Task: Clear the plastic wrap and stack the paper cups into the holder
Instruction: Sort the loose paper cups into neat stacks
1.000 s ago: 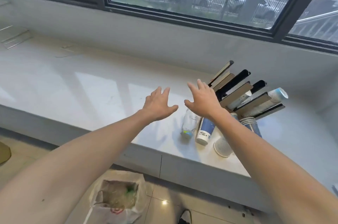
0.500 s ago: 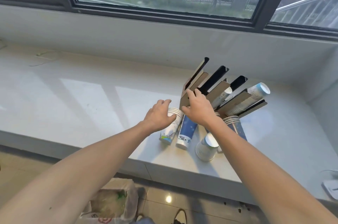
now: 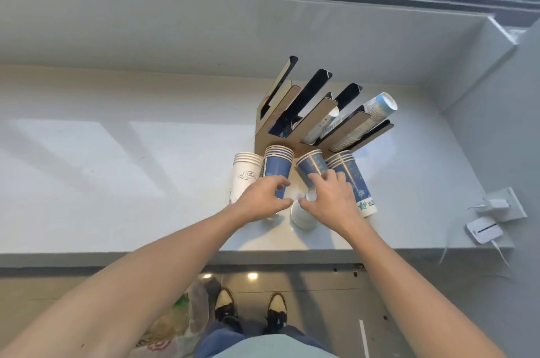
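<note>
A brown and black slotted cup holder (image 3: 264, 127) stands on the white window sill (image 3: 117, 182). Its two right slots hold cup stacks (image 3: 377, 108). In front of it, several stacks lie on the sill: a white stack (image 3: 247, 173), a left blue stack (image 3: 277, 163), a middle blue stack (image 3: 311, 163) and a right blue stack (image 3: 352, 179). My left hand (image 3: 261, 203) curls around the lower end of the left blue stack. My right hand (image 3: 333, 201) grips the lower end of the middle blue stack, above a loose white cup (image 3: 301, 217). I see no plastic wrap clearly.
A white flat device with a cable (image 3: 483, 230) and a white plug block (image 3: 496, 207) sit at the sill's right end by the side wall. On the floor below are a plastic bag of rubbish (image 3: 175, 325) and my shoes (image 3: 225, 303).
Both hands have come down from the holder's front onto the cup stacks lying on the sill and closed around them. The view has tilted downward and closer.
</note>
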